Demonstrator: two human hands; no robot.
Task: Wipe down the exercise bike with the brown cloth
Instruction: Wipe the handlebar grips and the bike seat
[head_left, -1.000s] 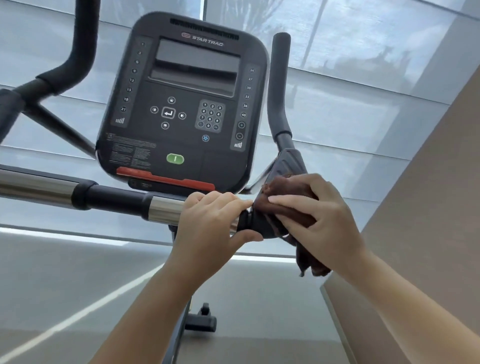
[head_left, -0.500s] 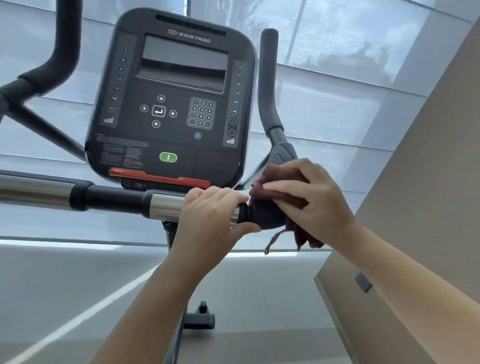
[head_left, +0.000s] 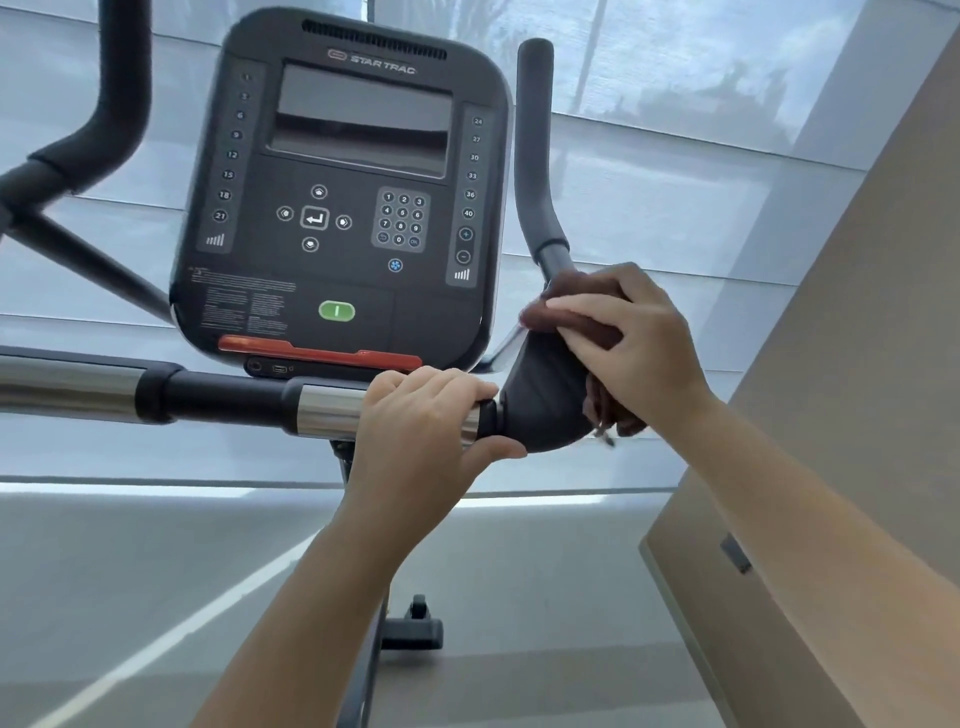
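The exercise bike's black console (head_left: 343, 192) fills the upper middle of the view. Below it runs a horizontal handlebar (head_left: 218, 400) with chrome and black sections. My left hand (head_left: 421, 421) is wrapped around the chrome part near the bar's right end. My right hand (head_left: 628, 338) presses the brown cloth (head_left: 582, 312) against the top of the black corner joint (head_left: 540, 400), where the upright right grip (head_left: 535, 150) begins. A bit of cloth hangs below my right palm.
A second black grip (head_left: 119, 88) curves up at the far left. A beige wall panel (head_left: 852, 415) stands close on the right. Windows with grey blinds (head_left: 675, 171) lie behind the bike. The bike's base foot (head_left: 415, 631) rests on grey floor below.
My right hand and the cloth have slid upward along the corner joint toward the upright grip. My left hand has kept its hold on the bar. The view has shifted slightly.
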